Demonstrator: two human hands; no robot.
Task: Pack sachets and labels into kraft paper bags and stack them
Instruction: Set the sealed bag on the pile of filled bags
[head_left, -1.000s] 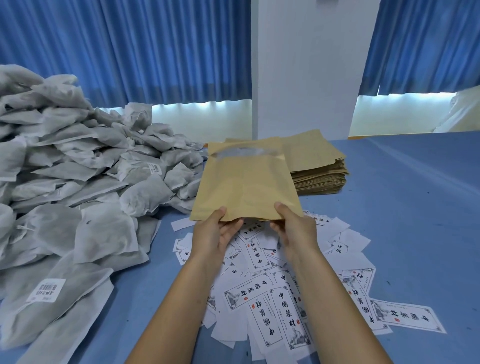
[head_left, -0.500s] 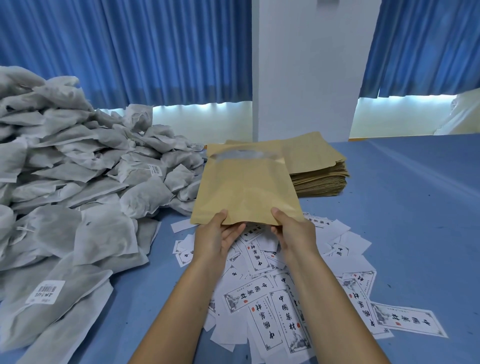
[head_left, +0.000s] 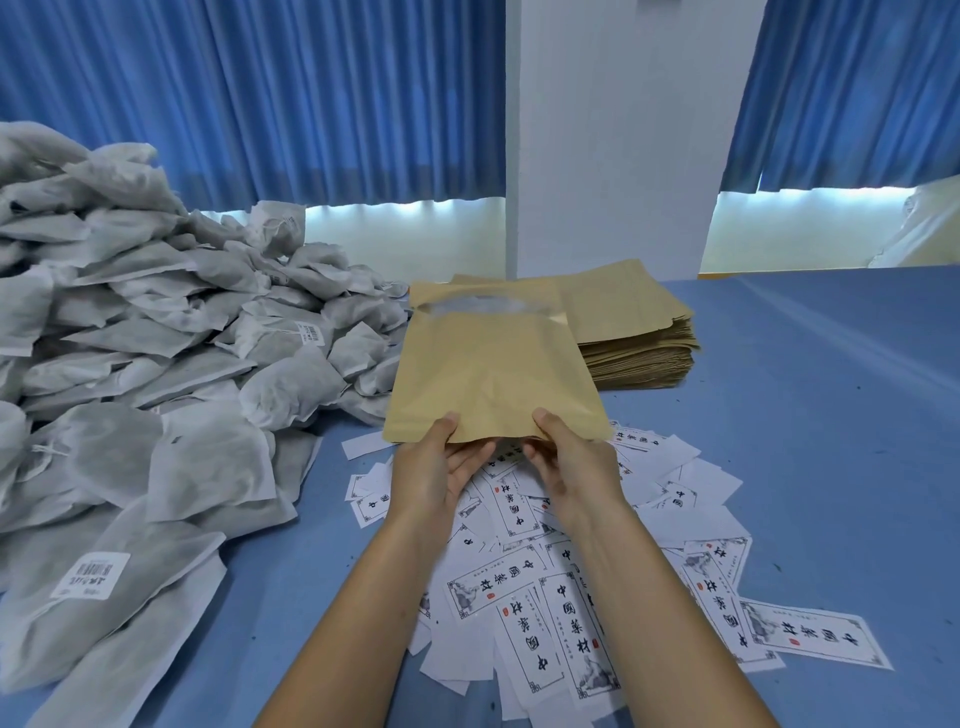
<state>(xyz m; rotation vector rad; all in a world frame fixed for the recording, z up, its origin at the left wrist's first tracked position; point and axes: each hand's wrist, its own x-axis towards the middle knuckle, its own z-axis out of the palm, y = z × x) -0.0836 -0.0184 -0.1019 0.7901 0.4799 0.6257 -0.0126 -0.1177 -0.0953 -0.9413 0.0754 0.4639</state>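
Progress: sitting close to the very start, judging by how everything is lying. Gripping one kraft bag (head_left: 493, 374) by its near edge with both hands: left hand (head_left: 436, 467) pinching the left part of that edge, thumb on top and fingers curled beneath; right hand (head_left: 566, 467) clamping the right part the same way. Holding it raised over the scattered labels (head_left: 571, 613), just in front of the stack of flat bags (head_left: 639, 332), with the far end tilting up and away and the mouth gaping slightly, showing a pale lining. Looking flat and light, with no sachet or label showing inside, though not being able to tell for certain past that mouth.

Waiting on the left of the blue table (head_left: 805, 415): a big heap of grey sachets (head_left: 156, 364), well clear of both hands. Finding no filled bags piled anywhere in view.

Remaining, by this reckoning, nearly all of it: opening the mouth properly, slipping in a sachet and a label, laying the filled bag down to begin a pile, then repeating through a very large heap.
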